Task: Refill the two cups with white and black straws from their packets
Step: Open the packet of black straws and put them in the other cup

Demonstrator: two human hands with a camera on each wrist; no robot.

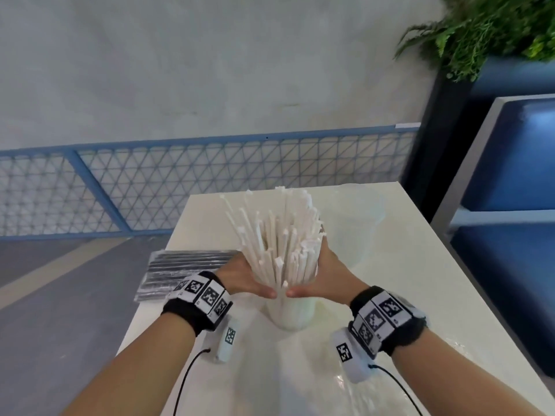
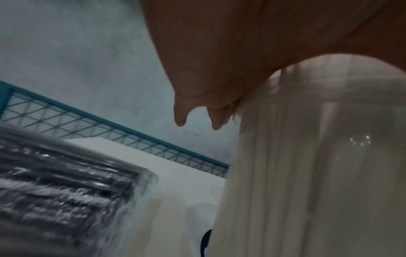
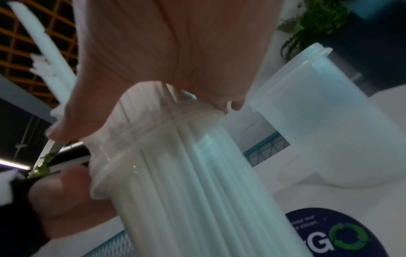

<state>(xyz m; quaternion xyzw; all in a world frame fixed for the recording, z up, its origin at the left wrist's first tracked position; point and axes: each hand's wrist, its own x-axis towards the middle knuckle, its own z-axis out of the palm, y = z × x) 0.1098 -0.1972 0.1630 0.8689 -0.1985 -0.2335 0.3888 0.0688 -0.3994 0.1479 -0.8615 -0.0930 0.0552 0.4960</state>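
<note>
A thick bunch of white straws (image 1: 280, 238) stands fanned out in a translucent cup (image 1: 290, 315) on the white table (image 1: 390, 265). My left hand (image 1: 247, 277) and right hand (image 1: 326, 274) wrap round the bunch just above the cup's rim, thumbs almost meeting at the front. The right wrist view shows the straws (image 3: 197, 200) packed inside the cup (image 3: 105, 180). A second, empty translucent cup (image 3: 318, 121) stands close behind to the right. The sealed packet of black straws (image 1: 183, 265) lies flat at the table's left edge, also in the left wrist view (image 2: 61, 187).
Crinkled clear plastic (image 1: 369, 385) lies on the table near my right forearm. A blue bench (image 1: 510, 181) stands right of the table and a plant (image 1: 486, 31) above it. A blue mesh railing (image 1: 150, 187) runs behind; the floor drops away left.
</note>
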